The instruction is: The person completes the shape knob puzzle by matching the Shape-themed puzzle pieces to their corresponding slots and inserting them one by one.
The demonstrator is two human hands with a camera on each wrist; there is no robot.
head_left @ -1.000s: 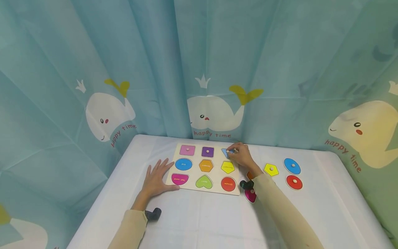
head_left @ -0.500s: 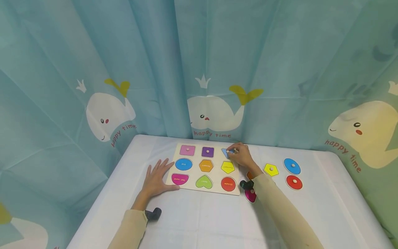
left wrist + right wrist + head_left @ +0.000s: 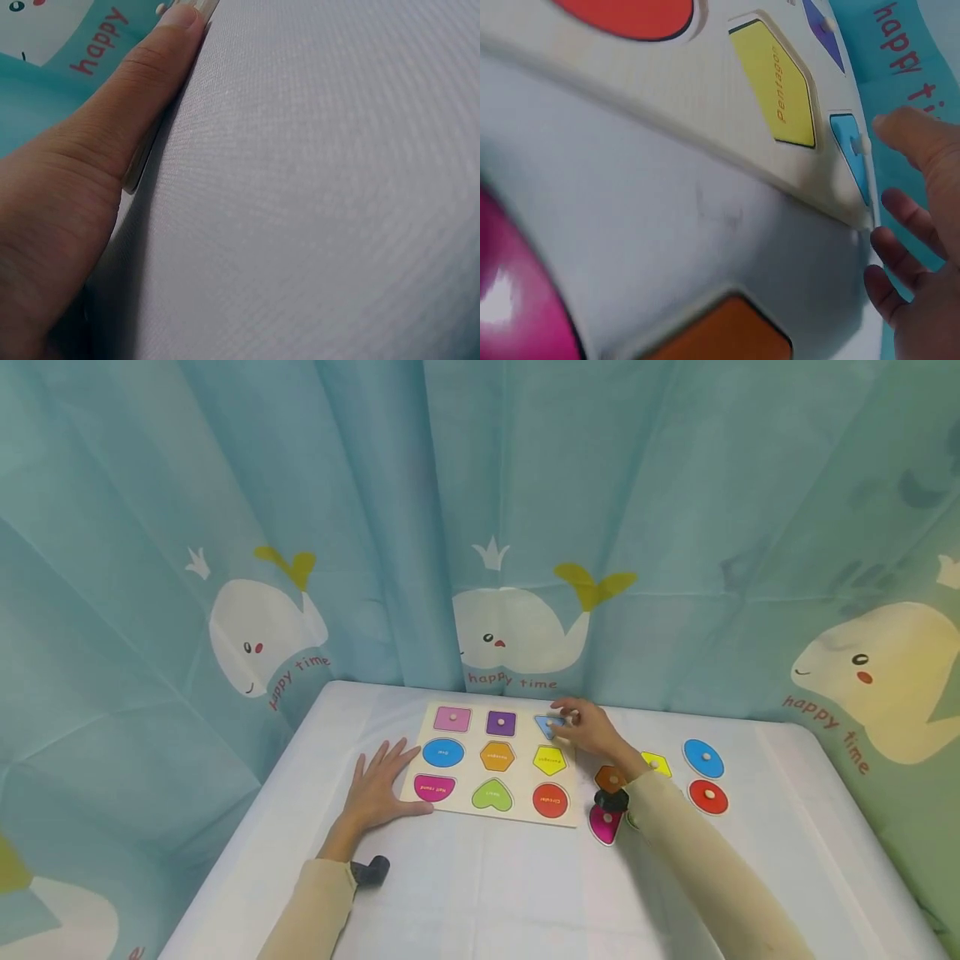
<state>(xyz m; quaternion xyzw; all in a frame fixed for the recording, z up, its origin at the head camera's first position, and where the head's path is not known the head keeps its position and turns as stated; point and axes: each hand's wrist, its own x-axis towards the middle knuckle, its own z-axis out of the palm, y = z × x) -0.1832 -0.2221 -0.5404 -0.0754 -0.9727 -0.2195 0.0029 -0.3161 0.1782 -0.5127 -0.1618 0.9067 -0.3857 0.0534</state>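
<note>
the puzzle board (image 3: 522, 799) shows three pieces (image 3: 495, 728) seated, six recesses (image 3: 497, 757) unfilled, the left hand (image 3: 375, 787) spread against its edge, the right hand (image 3: 593, 731) loosely parted, holding nothing.

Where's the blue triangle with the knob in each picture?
Head: the blue triangle is at the puzzle board's far right corner, by the right hand.
Left wrist: not in it.
Right wrist: right of middle, beside the yellow Pentagon slot.
Shared landmark: the blue curtain.

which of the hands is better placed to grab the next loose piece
Probably the right hand: it looks empty and is nearer the loose yellow pentagon and loose red circle. The left hand touches the left edge of the board.
</note>
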